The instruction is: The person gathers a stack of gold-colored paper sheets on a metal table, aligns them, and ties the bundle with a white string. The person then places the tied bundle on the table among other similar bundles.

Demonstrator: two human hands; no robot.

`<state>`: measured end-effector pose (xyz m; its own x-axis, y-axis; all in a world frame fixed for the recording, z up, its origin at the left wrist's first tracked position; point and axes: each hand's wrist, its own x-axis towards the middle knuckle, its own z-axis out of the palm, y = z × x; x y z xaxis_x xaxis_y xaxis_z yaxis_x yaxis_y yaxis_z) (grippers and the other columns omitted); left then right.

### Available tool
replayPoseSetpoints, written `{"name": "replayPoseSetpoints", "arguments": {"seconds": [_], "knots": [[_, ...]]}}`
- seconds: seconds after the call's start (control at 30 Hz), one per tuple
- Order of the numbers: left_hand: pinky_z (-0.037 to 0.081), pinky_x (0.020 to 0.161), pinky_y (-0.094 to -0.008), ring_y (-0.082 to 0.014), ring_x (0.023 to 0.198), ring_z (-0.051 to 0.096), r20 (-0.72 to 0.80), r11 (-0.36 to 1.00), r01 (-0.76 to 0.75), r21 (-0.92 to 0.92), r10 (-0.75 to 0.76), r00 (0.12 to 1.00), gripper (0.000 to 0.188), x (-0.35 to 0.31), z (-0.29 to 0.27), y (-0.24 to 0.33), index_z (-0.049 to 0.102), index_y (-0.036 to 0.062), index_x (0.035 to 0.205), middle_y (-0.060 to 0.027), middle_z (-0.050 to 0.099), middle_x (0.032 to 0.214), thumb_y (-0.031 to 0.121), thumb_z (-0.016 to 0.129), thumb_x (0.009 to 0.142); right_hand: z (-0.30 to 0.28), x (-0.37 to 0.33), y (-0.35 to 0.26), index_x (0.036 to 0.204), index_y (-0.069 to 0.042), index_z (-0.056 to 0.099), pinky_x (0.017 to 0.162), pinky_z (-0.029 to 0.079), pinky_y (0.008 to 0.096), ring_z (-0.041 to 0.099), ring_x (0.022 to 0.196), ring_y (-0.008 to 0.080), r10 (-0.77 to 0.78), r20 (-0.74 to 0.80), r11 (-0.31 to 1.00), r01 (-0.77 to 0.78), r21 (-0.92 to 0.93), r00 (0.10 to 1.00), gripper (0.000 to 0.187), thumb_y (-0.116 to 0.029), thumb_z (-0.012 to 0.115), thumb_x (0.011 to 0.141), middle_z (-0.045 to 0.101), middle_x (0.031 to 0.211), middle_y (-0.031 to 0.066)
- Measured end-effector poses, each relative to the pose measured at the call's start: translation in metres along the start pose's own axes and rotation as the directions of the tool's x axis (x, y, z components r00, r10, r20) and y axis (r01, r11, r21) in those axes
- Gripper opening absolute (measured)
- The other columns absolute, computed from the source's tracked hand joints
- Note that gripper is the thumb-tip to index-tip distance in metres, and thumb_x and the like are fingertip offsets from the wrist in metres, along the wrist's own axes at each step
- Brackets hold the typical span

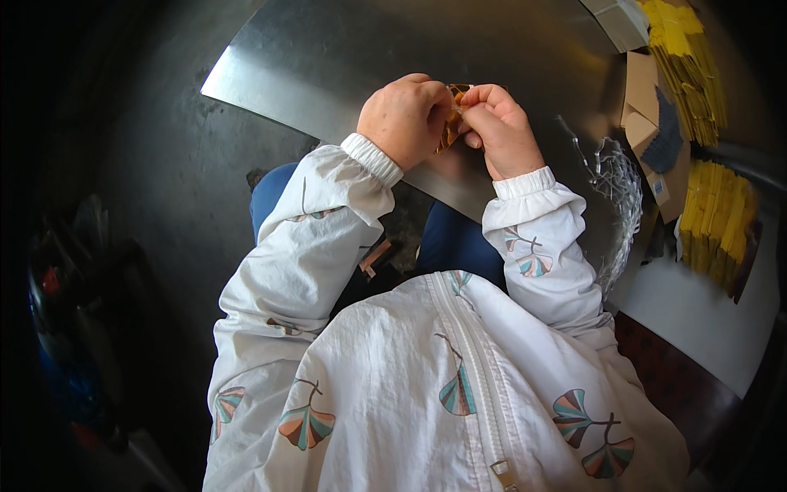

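Note:
My left hand (pixel 403 119) and my right hand (pixel 502 127) are pressed together over the near edge of a shiny metal table (pixel 328 57). Between their fingers they pinch a small brown and gold folded piece (pixel 453 123), mostly hidden by the fingers. Both forearms wear white sleeves with a fan-leaf print.
To the right lie a heap of clear wire-like loops (pixel 616 184), flat brown card pieces (pixel 648 115) and two stacks of yellow sheets (pixel 717 221). A grey box (pixel 621 20) sits at the top right. My blue-trousered knees (pixel 447 238) are under the table edge.

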<state>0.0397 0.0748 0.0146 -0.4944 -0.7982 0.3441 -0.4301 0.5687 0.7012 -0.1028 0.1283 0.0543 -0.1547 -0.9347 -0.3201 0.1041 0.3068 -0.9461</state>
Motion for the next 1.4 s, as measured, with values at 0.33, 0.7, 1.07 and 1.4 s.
{"name": "replayPoseSetpoints", "arguments": {"seconds": [0.33, 0.7, 1.07, 1.4], "knots": [[0.051, 0.064, -0.0375, -0.0285, 0.072, 0.061, 0.052, 0.999, -0.001, -0.045, 0.003, 0.999, 0.008, 0.001, -0.002, -0.001, 0.067, 0.0073, 0.077, -0.0071, 0.061, 0.078, 0.010, 0.059, 0.077, 0.008, -0.003, -0.001, 0.097, 0.001, 0.053, 0.058, 0.042, 0.0191, 0.054, 0.066, 0.0065, -0.121, -0.075, 0.925, 0.085, -0.370, 0.990, 0.015, -0.002, 0.054, 0.082, 0.060, 0.078, 0.0032], [0.050, 0.063, -0.0381, -0.0290, 0.071, 0.061, -0.001, 0.997, -0.075, 0.028, 0.075, 0.997, 0.008, 0.001, -0.002, -0.001, 0.066, 0.0072, 0.077, -0.0077, 0.061, 0.078, 0.010, 0.059, 0.077, 0.013, -0.012, -0.001, 0.085, 0.003, 0.064, 0.057, 0.049, 0.0243, 0.062, 0.059, 0.0094, -0.376, -0.093, 0.685, 0.209, -0.698, 0.922, 0.010, -0.005, 0.064, 0.080, 0.067, 0.067, 0.0073], [0.051, 0.064, -0.0382, -0.0294, 0.072, 0.061, -0.008, 0.999, 0.027, -0.043, -0.027, 1.000, 0.007, 0.001, -0.008, 0.007, 0.066, 0.0071, 0.077, -0.0080, 0.061, 0.079, 0.010, 0.060, 0.076, -0.002, 0.000, 0.011, 0.087, 0.000, 0.066, 0.057, 0.049, 0.0284, 0.062, 0.061, 0.0193, -0.472, 0.035, 0.673, 0.386, -0.631, 0.881, 0.009, -0.003, 0.061, 0.079, 0.064, 0.072, 0.0115], [0.051, 0.062, -0.0380, -0.0299, 0.070, 0.062, -0.018, 0.997, 0.041, -0.062, -0.042, 0.999, 0.006, 0.001, -0.006, 0.006, 0.066, 0.0063, 0.075, -0.0085, 0.062, 0.078, 0.010, 0.061, 0.076, -0.008, 0.001, -0.005, 0.092, 0.001, 0.063, 0.052, 0.047, 0.0236, 0.057, 0.058, 0.0091, -0.047, 0.082, 0.927, 0.074, -0.368, 0.996, 0.013, -0.008, 0.057, 0.085, 0.063, 0.073, 0.0039]]}}
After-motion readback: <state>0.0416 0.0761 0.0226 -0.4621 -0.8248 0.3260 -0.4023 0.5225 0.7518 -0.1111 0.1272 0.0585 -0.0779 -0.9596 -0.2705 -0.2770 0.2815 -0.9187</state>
